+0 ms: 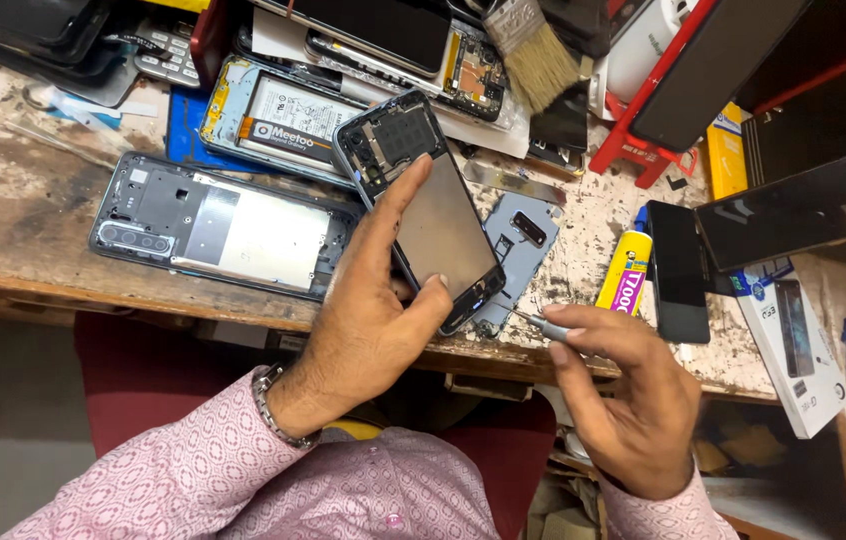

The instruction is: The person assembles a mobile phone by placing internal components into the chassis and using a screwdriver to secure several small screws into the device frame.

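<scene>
Gripping the opened phone (426, 205) in your left hand (368, 320) — your right hand (628, 400) pinches a small screwdriver (541, 324) beside it.

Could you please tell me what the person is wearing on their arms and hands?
Both arms are covered by long pink sleeves with a fine white geometric pattern. The left hand has a silver metal bracelet at the wrist. The right hand is bare, with no gloves or rings visible.
</scene>
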